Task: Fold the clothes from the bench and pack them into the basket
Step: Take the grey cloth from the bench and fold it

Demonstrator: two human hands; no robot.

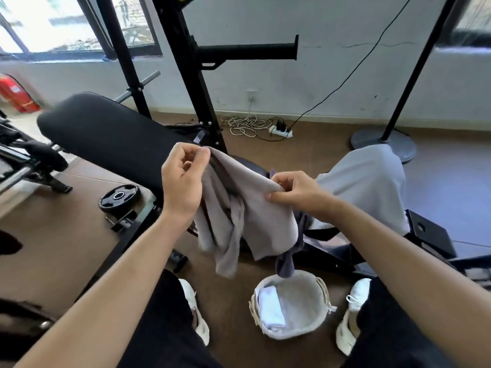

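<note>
A grey garment (255,208) hangs in the air in front of the black weight bench (106,134). My left hand (183,179) pinches its upper left edge. My right hand (295,191) grips the upper right edge, a little lower. The cloth droops in loose folds between and below both hands. A dark purple garment (288,258) dangles behind it, over the basket. A light blue-grey garment (369,181) lies draped on the bench at the right. The round grey basket (310,328) stands on the floor between my feet, with a folded white cloth (271,306) inside.
A black rack upright (191,75) with a horizontal peg rises behind the bench. A weight plate (119,196) lies on the brown floor at left. A round stand base (385,142), a power strip (280,130) with cables and a red extinguisher (14,94) sit farther back.
</note>
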